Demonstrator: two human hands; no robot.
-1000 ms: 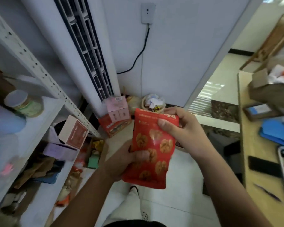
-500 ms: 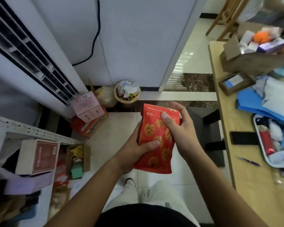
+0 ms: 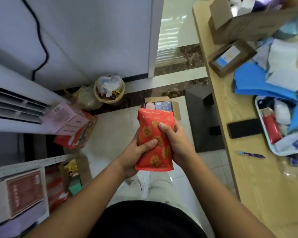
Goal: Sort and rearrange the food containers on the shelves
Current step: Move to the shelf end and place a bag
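Observation:
A red snack bag (image 3: 153,121) printed with walnuts is held upright in front of my body, over the tiled floor. My left hand (image 3: 136,152) grips its lower left side with the thumb across the front. My right hand (image 3: 174,141) grips the right edge, fingers curled over the front. Just beyond the bag's top, an open cardboard box (image 3: 175,107) on the floor holds a round pink-lidded tub and a dark blue pack. The white metal shelf (image 3: 24,166) is at lower left, with a brown-labelled carton (image 3: 24,191) on it.
A wooden table (image 3: 234,152) runs along the right, with a black phone (image 3: 243,127), blue papers, cardboard boxes and a tray of packets. On the floor stand pink boxes (image 3: 62,117), a full waste basket (image 3: 109,90) and a standing air conditioner (image 3: 15,107) at left.
My view has tilted down and to the right, away from the shelf toward the floor and table. Both hands keep the red bag; the open box on the floor has come into sight.

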